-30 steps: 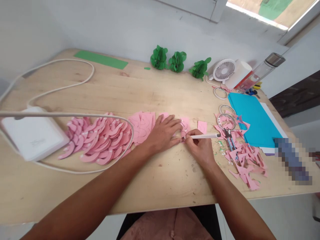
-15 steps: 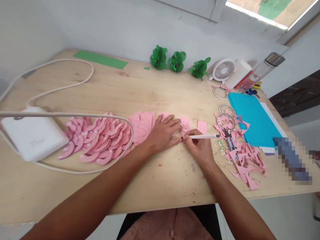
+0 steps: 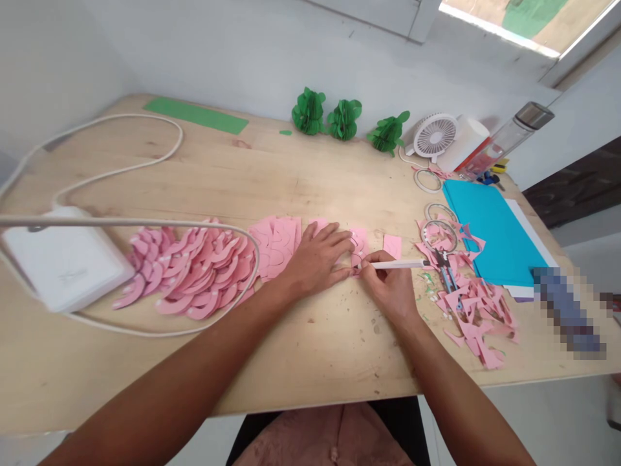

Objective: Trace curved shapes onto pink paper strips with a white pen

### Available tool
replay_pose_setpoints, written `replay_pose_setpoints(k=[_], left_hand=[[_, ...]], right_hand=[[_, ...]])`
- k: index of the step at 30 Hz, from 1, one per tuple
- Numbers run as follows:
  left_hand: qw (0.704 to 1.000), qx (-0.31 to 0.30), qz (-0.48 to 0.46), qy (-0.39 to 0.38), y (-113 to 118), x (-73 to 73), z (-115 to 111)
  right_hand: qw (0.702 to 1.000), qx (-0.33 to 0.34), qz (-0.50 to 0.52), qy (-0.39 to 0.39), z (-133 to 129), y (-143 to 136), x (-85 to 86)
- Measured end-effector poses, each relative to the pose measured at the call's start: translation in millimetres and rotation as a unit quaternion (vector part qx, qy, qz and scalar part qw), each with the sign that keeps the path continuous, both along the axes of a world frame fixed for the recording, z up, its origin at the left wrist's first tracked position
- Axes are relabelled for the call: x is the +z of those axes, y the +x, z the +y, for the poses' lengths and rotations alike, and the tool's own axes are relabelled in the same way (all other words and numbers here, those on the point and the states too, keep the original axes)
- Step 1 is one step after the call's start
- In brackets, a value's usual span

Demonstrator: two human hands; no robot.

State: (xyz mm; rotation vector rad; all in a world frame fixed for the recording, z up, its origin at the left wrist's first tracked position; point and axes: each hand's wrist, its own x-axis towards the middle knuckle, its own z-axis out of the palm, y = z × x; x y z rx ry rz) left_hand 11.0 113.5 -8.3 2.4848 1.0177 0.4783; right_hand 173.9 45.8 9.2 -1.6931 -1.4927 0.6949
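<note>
My left hand [image 3: 317,257] lies flat with fingers spread over a pink paper piece [image 3: 358,241], pressing it to the table; part of the paper is hidden under the hand. Dark curved lines show on this paper. In my right hand [image 3: 391,285] is a white pen [image 3: 400,264], its tip at the paper's lower edge near my left fingertips. Left of my left hand lie pink sheets [image 3: 279,243] with drawn curves, partly overlapping. Beyond them is a heap of curved pink paper cutouts [image 3: 206,268]. A small pink paper rectangle [image 3: 392,246] lies above my right hand.
Pink scraps [image 3: 485,317], scissors [image 3: 447,275] and tape rolls [image 3: 439,235] lie at right, beside a blue folder [image 3: 495,233]. Green paper shapes [image 3: 344,120], a fan [image 3: 434,137] and a bottle [image 3: 514,139] line the back. A white box [image 3: 68,265] and looping cable [image 3: 177,144] occupy the left.
My right hand and the pen have shifted very slightly to the right along the paper. The left hand stays in place.
</note>
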Motion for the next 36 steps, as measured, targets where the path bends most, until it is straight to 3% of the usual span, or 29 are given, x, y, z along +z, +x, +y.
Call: replay_pose_setpoints(k=[36], left_hand=[[1.0, -0.002, 0.0, -0.003, 0.1, 2.2, -0.1]], right_hand=[[1.0, -0.011, -0.029, -0.005, -0.7, 0.1, 0.6]])
